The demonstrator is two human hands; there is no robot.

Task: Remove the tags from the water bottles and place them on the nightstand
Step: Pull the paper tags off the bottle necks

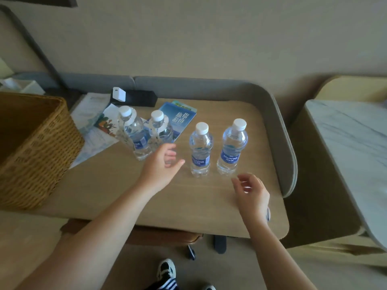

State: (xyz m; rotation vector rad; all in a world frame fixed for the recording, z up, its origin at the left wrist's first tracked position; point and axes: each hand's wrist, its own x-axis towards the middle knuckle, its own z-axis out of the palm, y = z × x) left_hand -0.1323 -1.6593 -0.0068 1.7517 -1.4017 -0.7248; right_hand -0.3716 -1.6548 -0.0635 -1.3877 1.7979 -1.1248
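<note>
Table (209,206): carrying four upright bottles, long axes vertical.
Tagged bottles (134,135): two, standing just beyond the left fingertips, white neck tags (156,130) hanging in place.
Bare bottles (200,149): two, standing between both hands.
Left hand (162,162): reaching nearer, fingers spread, gripping nothing.
Right hand (252,192): hovering apart, fingers loosely curled, gripping nothing.
</note>
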